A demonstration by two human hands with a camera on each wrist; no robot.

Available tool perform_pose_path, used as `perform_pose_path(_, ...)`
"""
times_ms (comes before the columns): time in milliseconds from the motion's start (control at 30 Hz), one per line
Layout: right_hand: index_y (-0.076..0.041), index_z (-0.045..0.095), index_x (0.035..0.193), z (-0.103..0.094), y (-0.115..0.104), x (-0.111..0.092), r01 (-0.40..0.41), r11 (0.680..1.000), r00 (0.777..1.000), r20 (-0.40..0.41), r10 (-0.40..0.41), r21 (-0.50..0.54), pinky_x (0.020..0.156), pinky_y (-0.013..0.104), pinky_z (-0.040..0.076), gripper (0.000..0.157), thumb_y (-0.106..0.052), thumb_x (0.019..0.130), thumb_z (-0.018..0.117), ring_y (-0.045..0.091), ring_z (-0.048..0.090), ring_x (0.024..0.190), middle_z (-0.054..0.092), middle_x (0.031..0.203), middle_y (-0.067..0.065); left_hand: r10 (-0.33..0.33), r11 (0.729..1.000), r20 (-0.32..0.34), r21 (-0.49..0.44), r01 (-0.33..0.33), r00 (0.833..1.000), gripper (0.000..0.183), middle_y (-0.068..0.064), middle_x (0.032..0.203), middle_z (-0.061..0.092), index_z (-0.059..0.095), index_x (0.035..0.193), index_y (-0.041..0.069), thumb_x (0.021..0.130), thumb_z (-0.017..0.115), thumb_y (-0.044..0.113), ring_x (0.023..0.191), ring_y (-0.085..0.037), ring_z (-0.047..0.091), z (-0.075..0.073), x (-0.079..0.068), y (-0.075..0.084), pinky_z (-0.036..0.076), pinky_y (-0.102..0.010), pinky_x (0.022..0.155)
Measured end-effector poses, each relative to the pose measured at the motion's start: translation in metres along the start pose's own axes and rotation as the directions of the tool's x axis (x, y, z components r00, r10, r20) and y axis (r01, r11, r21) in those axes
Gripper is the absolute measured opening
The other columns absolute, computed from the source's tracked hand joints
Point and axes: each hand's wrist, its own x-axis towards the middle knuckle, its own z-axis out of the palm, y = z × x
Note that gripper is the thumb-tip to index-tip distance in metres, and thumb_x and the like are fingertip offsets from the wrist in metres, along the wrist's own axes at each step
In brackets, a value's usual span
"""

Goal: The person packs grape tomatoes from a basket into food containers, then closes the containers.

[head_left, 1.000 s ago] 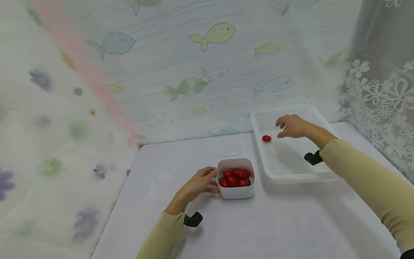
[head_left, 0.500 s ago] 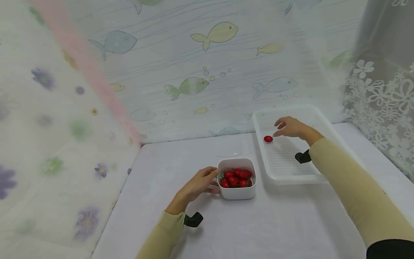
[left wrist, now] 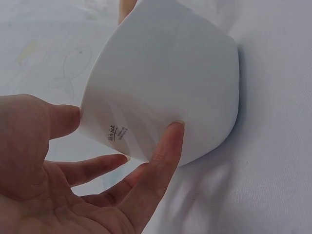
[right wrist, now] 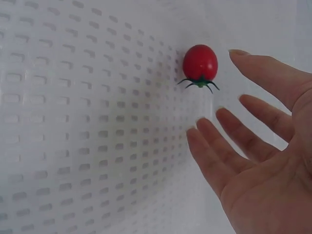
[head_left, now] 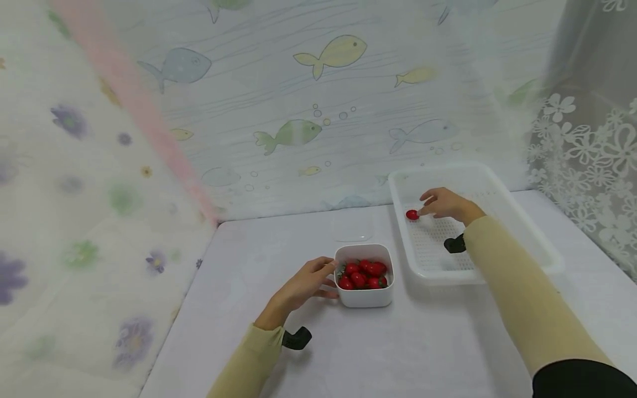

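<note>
One red cherry tomato [right wrist: 200,63] with a green calyx lies on the perforated floor of the white plastic basket [head_left: 420,273], near its left wall. My right hand [head_left: 445,204] reaches into the basket just right of this tomato. In the right wrist view its thumb and fingers are spread apart, with nothing between them. Several more cherry tomatoes [head_left: 357,278] fill a small white square box [head_left: 365,298] left of the basket. My left hand [head_left: 308,281] rests against that box's left side, fingertips on the smooth outer wall [left wrist: 165,73] and thumb at the rim.
A thin clear lid-like piece [head_left: 354,235] lies flat behind the small box. The white-covered table [head_left: 398,354] ends at a fish-patterned curtain [head_left: 298,177] at the back, with a flowered curtain [head_left: 99,276] on the left.
My right hand has moved left and slightly down inside the basket, its fingertips coming close to the lone cherry tomato. The left hand has stayed at the box.
</note>
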Motion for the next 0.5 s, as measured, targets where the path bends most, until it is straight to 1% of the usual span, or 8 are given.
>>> perform_pose_path(167,0.011,0.036,0.148,0.006,0.001,0.005,-0.008,1.0,0.999,0.041,0.009,-0.026,0.108,0.057,0.048,0.063,-0.013,0.099,0.067,0.047,0.05,0.13,0.04,0.147,0.038,-0.001,1.0,-0.009,0.007,0.001,1.0,0.054,-0.021,0.142,0.051,0.047,0.145,-0.002,0.108,0.052,0.038,0.105,-0.026,0.066,0.001,-0.001,0.001,0.064,-0.04,0.083)
perform_pose_path(333,0.011,0.039,0.147,0.01,-0.001,0.007,-0.001,0.998,0.999,0.048,0.004,-0.063,0.105,0.055,0.051,0.061,-0.013,0.098,0.067,0.045,0.051,0.129,0.042,0.146,0.039,-0.003,1.0,-0.006,-0.001,0.003,1.0,0.055,-0.022,0.142,0.05,0.047,0.145,-0.002,0.108,0.053,0.039,0.104,-0.026,0.066,0.001,0.0,0.001,0.064,-0.04,0.083)
perform_pose_path(500,0.011,0.041,0.146,0.013,-0.002,0.011,-0.003,0.999,0.998,0.06,0.006,-0.052,0.104,0.054,0.052,0.058,-0.011,0.099,0.067,0.043,0.054,0.124,0.044,0.143,0.039,-0.008,1.0,-0.005,-0.004,0.008,1.0,0.055,-0.022,0.142,0.051,0.047,0.145,-0.002,0.108,0.053,0.039,0.104,-0.026,0.066,0.002,-0.001,0.001,0.064,-0.039,0.084)
